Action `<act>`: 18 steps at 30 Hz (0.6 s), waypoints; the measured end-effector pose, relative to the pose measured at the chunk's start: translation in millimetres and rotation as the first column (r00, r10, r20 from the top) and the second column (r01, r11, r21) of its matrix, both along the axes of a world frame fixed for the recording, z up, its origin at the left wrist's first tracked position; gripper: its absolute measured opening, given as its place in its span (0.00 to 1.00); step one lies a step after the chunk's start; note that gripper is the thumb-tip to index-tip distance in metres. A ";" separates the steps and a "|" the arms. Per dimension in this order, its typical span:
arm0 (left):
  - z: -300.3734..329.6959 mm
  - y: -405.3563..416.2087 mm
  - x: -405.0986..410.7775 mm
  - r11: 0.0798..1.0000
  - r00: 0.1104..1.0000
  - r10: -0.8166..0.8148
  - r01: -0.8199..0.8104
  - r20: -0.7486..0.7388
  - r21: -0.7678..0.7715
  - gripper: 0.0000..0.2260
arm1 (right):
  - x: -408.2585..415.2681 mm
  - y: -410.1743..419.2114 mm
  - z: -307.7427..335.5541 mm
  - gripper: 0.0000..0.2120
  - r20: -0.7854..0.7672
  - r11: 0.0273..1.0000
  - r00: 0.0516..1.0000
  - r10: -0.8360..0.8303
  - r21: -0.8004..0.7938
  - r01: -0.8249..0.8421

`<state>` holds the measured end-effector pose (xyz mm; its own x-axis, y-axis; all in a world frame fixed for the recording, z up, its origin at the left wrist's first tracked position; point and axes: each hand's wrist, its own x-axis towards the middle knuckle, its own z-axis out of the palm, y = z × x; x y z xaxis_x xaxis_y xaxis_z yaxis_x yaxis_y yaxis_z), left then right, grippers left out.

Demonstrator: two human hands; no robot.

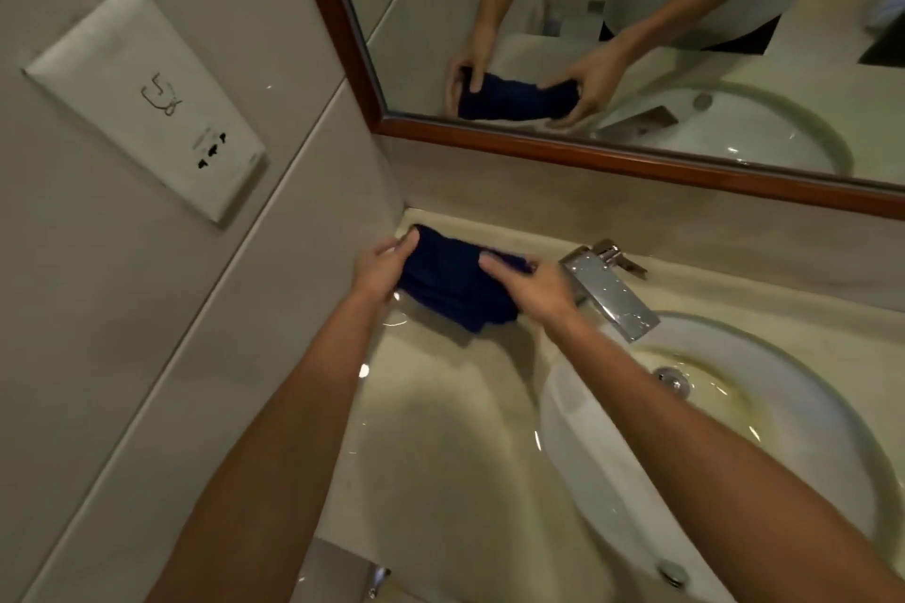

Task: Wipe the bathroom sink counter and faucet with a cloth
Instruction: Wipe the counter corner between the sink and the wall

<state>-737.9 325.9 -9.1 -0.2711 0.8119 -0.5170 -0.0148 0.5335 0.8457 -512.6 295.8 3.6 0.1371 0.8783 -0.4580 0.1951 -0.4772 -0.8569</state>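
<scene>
Both hands are gripping a dark blue cloth (453, 282) in the counter's (440, 406) back left corner: left hand (384, 267) pinching its left end, right hand (531, 286) closing over its right end beside the faucet (609, 291).

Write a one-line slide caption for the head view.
Both hands, left hand and right hand, press a dark blue cloth onto the counter beside the faucet.

No legible text, brand or number. White wall plate (147, 100), left wall: drawn line symbol above the socket holes; small marking beside the holes, too small to read. Shirt reflected in mirror (636, 147), far side: dark printed pattern with a band like lettering, blurred, unreadable. Faucet (609, 291): no marking visible.
</scene>
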 end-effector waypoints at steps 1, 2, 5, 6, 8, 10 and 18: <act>0.3 13.9 -7.1 0.999 0.999 0.031 -0.030 0.014 -0.038 0.35 | -1.5 19.2 6.8 0.33 0.094 0.999 0.995 -0.019 0.028 0.016; -0.9 23.3 -11.7 0.994 0.997 0.074 -0.077 -0.032 -0.075 0.39 | -0.9 33.9 12.6 0.35 0.201 0.998 0.979 -0.025 0.068 0.012; -20.5 21.9 -8.1 0.990 0.931 0.024 -0.073 -0.363 -0.122 0.32 | 6.5 41.8 24.5 0.19 0.396 0.975 0.918 -0.005 0.208 -0.084; -30.1 15.2 -2.0 0.993 0.896 -0.043 -0.008 -0.443 -0.114 0.26 | 10.2 37.3 24.1 0.13 0.447 0.958 0.894 0.001 0.256 -0.129; -45.3 2.9 7.6 0.986 0.814 -0.152 0.165 -0.560 -0.029 0.20 | 19.3 26.0 19.7 0.09 0.544 0.930 0.839 -0.009 0.314 -0.194; -60.8 4.4 7.5 0.924 0.655 -0.232 0.379 -0.719 0.048 0.25 | 34.8 17.8 17.1 0.07 0.617 0.912 0.785 -0.051 0.349 -0.215; -82.1 74.7 -3.3 0.599 -0.054 -0.424 0.732 -0.904 -0.325 0.29 | 84.6 5.6 -3.5 0.01 0.704 0.852 0.710 0.035 0.350 -0.390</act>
<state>-741.2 400.6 -91.1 0.2579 0.9524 -0.1626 0.9656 -0.2486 0.0755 -428.0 301.4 0.1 0.0240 0.9923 0.1212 0.8274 0.0483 -0.5595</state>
